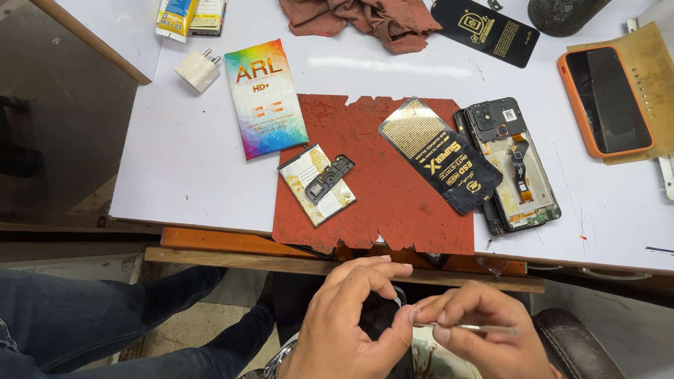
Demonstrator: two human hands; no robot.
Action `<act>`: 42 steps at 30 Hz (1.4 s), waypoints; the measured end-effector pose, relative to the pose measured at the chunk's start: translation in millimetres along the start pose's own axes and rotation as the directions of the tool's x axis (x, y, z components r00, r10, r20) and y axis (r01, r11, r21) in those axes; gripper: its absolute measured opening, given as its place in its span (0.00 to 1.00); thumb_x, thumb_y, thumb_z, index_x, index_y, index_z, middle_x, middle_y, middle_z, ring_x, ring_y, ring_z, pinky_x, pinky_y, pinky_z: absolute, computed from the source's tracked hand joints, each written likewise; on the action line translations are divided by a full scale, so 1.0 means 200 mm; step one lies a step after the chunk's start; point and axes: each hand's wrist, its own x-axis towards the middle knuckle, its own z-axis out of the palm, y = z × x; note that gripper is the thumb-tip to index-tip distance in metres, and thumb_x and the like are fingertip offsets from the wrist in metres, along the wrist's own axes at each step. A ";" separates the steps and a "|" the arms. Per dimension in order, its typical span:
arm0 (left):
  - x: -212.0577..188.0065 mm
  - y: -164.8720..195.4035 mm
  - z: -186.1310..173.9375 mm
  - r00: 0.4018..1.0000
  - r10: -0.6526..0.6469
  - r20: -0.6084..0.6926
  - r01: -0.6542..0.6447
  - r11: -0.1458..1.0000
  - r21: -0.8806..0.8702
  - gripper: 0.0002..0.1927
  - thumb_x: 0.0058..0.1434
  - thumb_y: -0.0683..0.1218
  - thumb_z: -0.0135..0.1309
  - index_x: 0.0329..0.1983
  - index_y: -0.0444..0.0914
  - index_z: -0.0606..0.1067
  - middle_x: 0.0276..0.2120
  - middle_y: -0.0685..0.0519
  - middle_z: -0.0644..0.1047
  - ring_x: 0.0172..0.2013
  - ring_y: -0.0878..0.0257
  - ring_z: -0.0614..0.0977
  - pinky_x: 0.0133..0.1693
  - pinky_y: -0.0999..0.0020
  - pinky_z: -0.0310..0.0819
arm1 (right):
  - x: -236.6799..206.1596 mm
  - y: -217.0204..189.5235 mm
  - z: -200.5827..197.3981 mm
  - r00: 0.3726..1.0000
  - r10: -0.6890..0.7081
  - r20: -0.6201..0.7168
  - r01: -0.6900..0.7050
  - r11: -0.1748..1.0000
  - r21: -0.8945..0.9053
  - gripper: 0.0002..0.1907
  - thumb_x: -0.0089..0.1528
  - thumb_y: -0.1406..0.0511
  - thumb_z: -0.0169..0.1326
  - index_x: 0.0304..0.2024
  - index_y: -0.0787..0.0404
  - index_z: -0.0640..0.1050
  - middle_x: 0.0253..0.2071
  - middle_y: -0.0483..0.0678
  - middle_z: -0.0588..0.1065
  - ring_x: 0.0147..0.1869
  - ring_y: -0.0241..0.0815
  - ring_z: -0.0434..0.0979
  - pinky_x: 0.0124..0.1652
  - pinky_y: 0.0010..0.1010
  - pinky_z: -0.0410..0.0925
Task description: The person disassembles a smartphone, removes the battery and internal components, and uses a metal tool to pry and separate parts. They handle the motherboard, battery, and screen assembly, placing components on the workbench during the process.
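Left hand: [351, 330] at 6 o'clock, below the worktop edge, fingers curled and pinched on a small dark part [382, 316] held over the lap
Right hand: [484, 330] just at 3 o'clock of the left, fingertips closed on thin metal tweezers [467, 327] whose tip points at the dark part
Step in hand: fine work on the small held part with the tweezers, by the look of it; whether the tip touches it I cannot tell
Next move calls for: a steady pinch and a light, exact tweezer tip, judged from how small the part is
Opened phones: one, back off, at 2 o'clock on the worktop [196, 168], [516, 165]
Cased phones: one, orange case [607, 98], at 3 o'clock
Red mats: one [393, 196], centre
Black glossy packets: two, one on the mat [439, 154], one at 1 o'clock [484, 29]
Rainbow packets: one [265, 98]
Battery with black bracket: one [317, 184]
White chargers: one [198, 69]
Brown cloths: one [365, 20]
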 end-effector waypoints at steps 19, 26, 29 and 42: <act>0.03 -0.04 0.00 0.986 -0.150 -0.074 0.149 0.989 -0.022 0.13 0.55 0.42 0.60 0.38 0.39 0.67 0.50 0.50 0.84 0.57 0.54 0.83 0.56 0.56 0.75 | 0.02 0.00 0.13 0.808 -0.546 0.221 0.588 0.770 -0.246 0.07 0.60 0.76 0.57 0.36 0.62 0.74 0.38 0.56 0.83 0.50 0.49 0.88 0.65 0.56 0.73; 0.04 -0.01 0.02 0.988 -0.151 -0.043 0.152 0.988 0.006 0.16 0.53 0.43 0.62 0.41 0.39 0.68 0.52 0.52 0.84 0.58 0.53 0.82 0.57 0.56 0.74 | 0.01 0.02 0.04 0.917 -0.335 0.216 0.398 0.804 -0.441 0.05 0.54 0.73 0.60 0.29 0.61 0.77 0.30 0.52 0.83 0.42 0.45 0.89 0.40 0.35 0.83; 0.05 -0.01 0.02 0.982 -0.191 -0.004 0.191 0.981 -0.012 0.16 0.52 0.43 0.62 0.41 0.39 0.69 0.52 0.53 0.84 0.57 0.55 0.82 0.57 0.57 0.74 | 0.00 0.03 0.01 0.937 -0.262 0.229 0.342 0.815 -0.468 0.04 0.53 0.73 0.62 0.29 0.62 0.79 0.32 0.52 0.83 0.40 0.42 0.88 0.35 0.30 0.82; 0.03 -0.02 0.04 0.999 -0.023 -0.030 0.026 0.995 0.094 0.11 0.51 0.43 0.63 0.36 0.38 0.75 0.55 0.52 0.83 0.61 0.53 0.79 0.60 0.55 0.70 | 0.05 -0.04 -0.05 0.935 0.307 0.178 -0.331 0.935 0.127 0.03 0.58 0.77 0.56 0.33 0.69 0.75 0.41 0.60 0.83 0.35 0.37 0.80 0.35 0.33 0.76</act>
